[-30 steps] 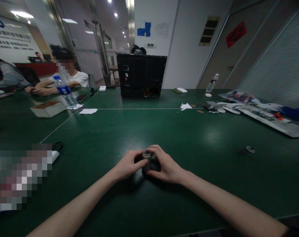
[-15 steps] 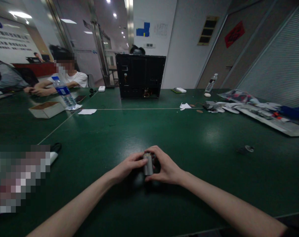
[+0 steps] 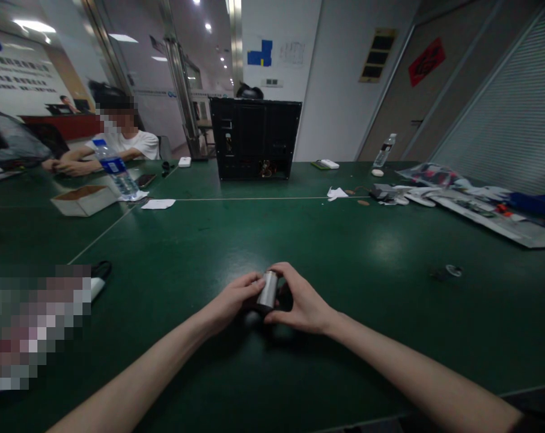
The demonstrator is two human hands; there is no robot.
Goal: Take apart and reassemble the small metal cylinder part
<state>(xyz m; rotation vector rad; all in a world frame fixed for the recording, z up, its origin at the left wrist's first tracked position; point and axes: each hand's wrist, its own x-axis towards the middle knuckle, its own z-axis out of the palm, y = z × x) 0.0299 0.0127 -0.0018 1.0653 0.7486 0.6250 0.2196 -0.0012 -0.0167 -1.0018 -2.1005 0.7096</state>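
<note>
Between my two hands, just above the front part of the table, is a small silver metal cylinder [image 3: 268, 291], tilted with its top leaning right. My left hand [image 3: 236, 300] grips its left side, the thumb lying against the metal. Curled around the right side is my right hand [image 3: 304, 304], with fingers at the upper end and the thumb by the lower end. The fingers behind the cylinder are mostly hidden.
The green table [image 3: 200, 240] bears a black panel-like case [image 3: 256, 138] at the back, a water bottle [image 3: 116, 171] and an open box [image 3: 86, 201] at left. A cluttered tray [image 3: 493, 219] lies at right. A seated person [image 3: 123, 144] is at far left.
The cylinder has gone from nearly upright to tilted, its lower end swinging left and slightly up. Both hands stay around it, with small finger shifts.
</note>
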